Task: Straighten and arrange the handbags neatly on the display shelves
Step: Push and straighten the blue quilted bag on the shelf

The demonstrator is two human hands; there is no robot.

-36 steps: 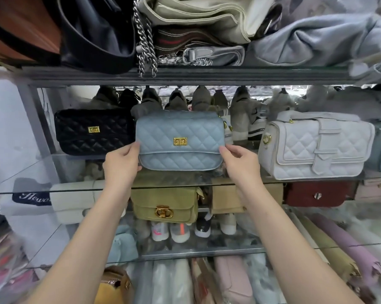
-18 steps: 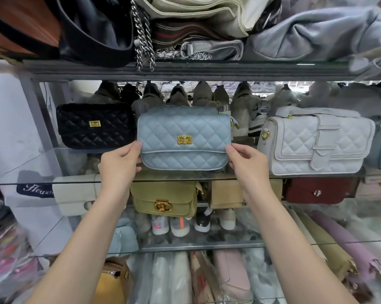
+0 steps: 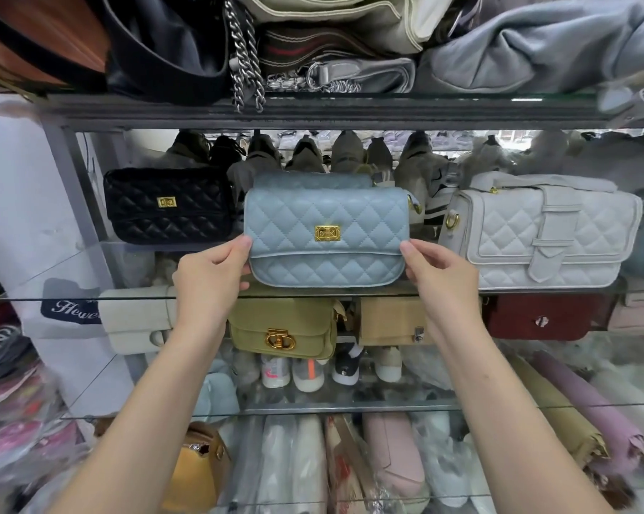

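Left hand (image 3: pixel 209 280) and right hand (image 3: pixel 440 276) grip the ends of a blue quilted handbag (image 3: pixel 326 235) on the glass shelf (image 3: pixel 72 268), between black quilted bag (image 3: pixel 168 205) and white quilted bag (image 3: pixel 542 231).

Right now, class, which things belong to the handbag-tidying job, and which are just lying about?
Job: pale blue quilted handbag, pinched by left hand and right hand; black quilted handbag; white quilted strapped handbag.
Lying about: white trainers; lilac roll; navy lettered sign.
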